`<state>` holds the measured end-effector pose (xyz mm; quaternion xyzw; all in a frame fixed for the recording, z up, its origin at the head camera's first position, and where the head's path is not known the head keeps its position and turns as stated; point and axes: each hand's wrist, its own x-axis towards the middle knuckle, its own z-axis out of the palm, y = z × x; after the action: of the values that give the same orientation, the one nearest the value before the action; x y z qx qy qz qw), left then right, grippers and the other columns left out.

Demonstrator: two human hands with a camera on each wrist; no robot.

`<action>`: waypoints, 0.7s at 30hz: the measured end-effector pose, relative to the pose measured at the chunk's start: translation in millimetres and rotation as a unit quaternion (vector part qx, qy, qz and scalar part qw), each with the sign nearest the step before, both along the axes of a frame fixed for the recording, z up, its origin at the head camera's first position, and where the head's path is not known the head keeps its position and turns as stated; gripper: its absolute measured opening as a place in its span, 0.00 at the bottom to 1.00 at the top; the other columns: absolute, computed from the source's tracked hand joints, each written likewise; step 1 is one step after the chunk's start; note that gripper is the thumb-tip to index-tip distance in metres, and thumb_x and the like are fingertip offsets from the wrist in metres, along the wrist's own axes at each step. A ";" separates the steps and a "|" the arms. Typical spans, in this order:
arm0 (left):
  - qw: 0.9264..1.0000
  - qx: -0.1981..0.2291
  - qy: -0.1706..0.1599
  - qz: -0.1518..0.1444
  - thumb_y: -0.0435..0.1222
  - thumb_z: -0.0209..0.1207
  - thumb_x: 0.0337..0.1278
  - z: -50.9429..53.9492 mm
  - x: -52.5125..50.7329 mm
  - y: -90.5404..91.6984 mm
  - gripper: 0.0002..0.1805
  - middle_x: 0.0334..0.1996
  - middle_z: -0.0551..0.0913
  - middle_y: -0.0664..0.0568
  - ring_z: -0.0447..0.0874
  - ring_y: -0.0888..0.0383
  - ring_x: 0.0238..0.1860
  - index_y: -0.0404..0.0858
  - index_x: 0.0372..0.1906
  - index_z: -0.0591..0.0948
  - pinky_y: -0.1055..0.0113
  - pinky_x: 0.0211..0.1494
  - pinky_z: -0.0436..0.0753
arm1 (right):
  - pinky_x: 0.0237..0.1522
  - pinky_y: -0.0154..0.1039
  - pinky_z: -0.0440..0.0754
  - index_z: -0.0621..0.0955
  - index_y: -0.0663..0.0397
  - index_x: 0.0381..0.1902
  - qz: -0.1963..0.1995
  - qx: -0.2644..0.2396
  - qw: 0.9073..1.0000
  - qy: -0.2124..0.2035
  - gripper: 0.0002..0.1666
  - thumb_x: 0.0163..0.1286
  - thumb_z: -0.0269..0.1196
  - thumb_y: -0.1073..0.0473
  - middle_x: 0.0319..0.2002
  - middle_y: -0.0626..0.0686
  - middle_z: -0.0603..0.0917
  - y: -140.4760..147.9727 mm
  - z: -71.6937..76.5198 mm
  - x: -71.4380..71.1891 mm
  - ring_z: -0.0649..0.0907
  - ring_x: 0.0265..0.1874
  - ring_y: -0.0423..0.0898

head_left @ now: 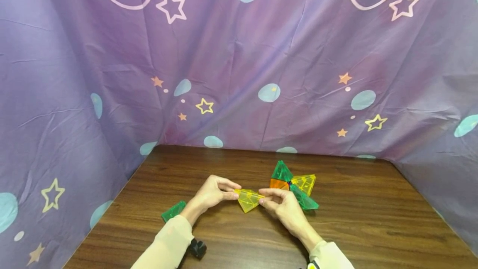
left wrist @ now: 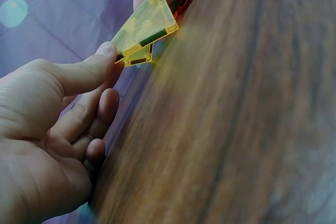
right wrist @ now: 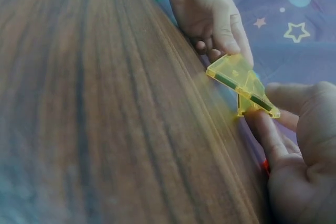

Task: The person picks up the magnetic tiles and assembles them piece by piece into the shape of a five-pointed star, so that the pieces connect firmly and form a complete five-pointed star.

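Note:
Between the two hands, above the table, are translucent yellow magnetic tiles (head_left: 248,199). Their joined pieces meet at an angle, a triangular one on top with another below, as the left wrist view shows (left wrist: 147,24). My left hand (head_left: 210,194) pinches the left corner between thumb and fingers. The opposite corner is pinched by my right hand (head_left: 285,211), whose thumb and fingertips also show around the yellow tiles (right wrist: 239,80) in the right wrist view. Just beyond the right hand stands a group of tiles, with green (head_left: 281,171), orange (head_left: 279,184) and yellow (head_left: 307,183) pieces.
A green tile (head_left: 174,211) lies on the wooden table (head_left: 373,219) to the left of the left forearm. A small black object (head_left: 197,248) sits by the left sleeve. Purple patterned cloth (head_left: 231,65) hangs behind the table and along its sides.

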<state>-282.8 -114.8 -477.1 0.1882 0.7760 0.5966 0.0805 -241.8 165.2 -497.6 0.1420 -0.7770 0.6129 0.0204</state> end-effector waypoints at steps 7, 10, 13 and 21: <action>1.000 0.010 -0.005 0.012 0.29 0.78 0.62 4.3 2.3 -1.0 0.16 0.41 0.95 0.39 0.93 0.56 0.41 0.29 0.53 0.92 0.67 0.50 0.87 | 0.59 0.34 0.88 0.82 0.72 0.68 0.004 -0.020 0.999 0.025 0.29 0.72 0.76 0.69 0.59 0.70 0.87 -5.1 6.8 -0.4 0.90 0.56 0.55; 1.000 0.014 -0.007 0.012 0.29 0.78 0.62 3.7 2.6 -1.7 0.16 0.41 0.95 0.38 0.93 0.56 0.41 0.28 0.54 0.92 0.67 0.50 0.87 | 0.66 0.40 0.86 0.82 0.69 0.68 -0.002 -0.003 0.999 0.050 0.28 0.73 0.75 0.69 0.63 0.71 0.86 -7.2 10.8 0.1 0.87 0.63 0.65; 1.000 0.014 -0.009 0.014 0.29 0.78 0.62 2.8 2.1 -2.8 0.16 0.40 0.95 0.39 0.93 0.56 0.40 0.28 0.54 0.92 0.67 0.50 0.88 | 0.69 0.45 0.85 0.82 0.66 0.69 -0.005 0.010 0.997 0.077 0.28 0.73 0.75 0.69 0.65 0.69 0.86 -6.6 16.4 0.2 0.85 0.66 0.70; 1.000 -0.002 -0.010 0.016 0.30 0.78 0.62 0.7 -0.9 -2.8 0.14 0.39 0.95 0.43 0.93 0.57 0.42 0.33 0.52 0.93 0.65 0.55 0.86 | 0.63 0.35 0.86 0.79 0.65 0.73 0.007 -0.053 0.993 0.105 0.28 0.79 0.69 0.68 0.65 0.62 0.87 20.1 47.6 -5.1 0.87 0.65 0.62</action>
<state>-283.7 -117.5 -476.3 0.1698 0.7793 0.5980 0.0792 -246.9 185.2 -449.9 0.2098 -0.7359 0.6351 0.1055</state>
